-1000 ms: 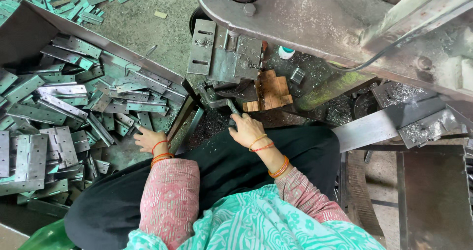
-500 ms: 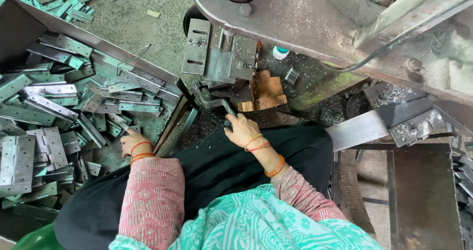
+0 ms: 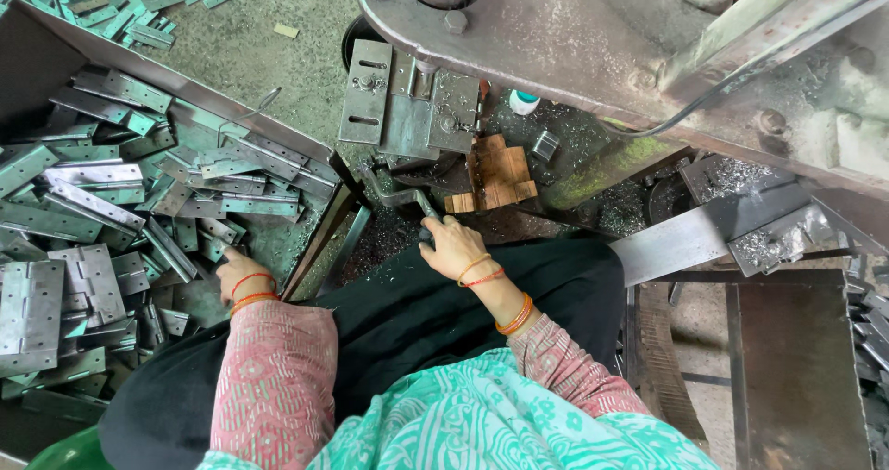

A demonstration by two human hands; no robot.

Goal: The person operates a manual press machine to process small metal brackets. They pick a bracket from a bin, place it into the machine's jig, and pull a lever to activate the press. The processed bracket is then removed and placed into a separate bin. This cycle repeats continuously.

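The press machine (image 3: 593, 44), a heavy grey cast body with bolts, fills the view from twelve to three o'clock. At nine o'clock a big metal tray (image 3: 185, 95) slopes across the left side, heaped with flat steel hinge leaves (image 3: 111, 211), grey-green and lying every way; more of them are scattered on the concrete floor (image 3: 269, 53) at eleven o'clock. At three to four o'clock a bare steel chute (image 3: 685, 238) juts out, with metal swarf along its upper end. Just above centre sits the slotted die plate (image 3: 407, 109), and just below and right of it a stack of small wooden blocks (image 3: 495, 174). A small white bottle with a teal cap (image 3: 524, 102) stands at one o'clock from the blocks.

The right hand (image 3: 454, 248), near the centre, is closed round the end of a bent steel lever (image 3: 398, 197) that runs up toward the die plate. The left hand (image 3: 239, 275), at eight o'clock from centre, is down among the hinge leaves at the tray's lower edge; its fingers are hidden, so whether it grips one I cannot tell. Both wrists wear orange-red bangles.
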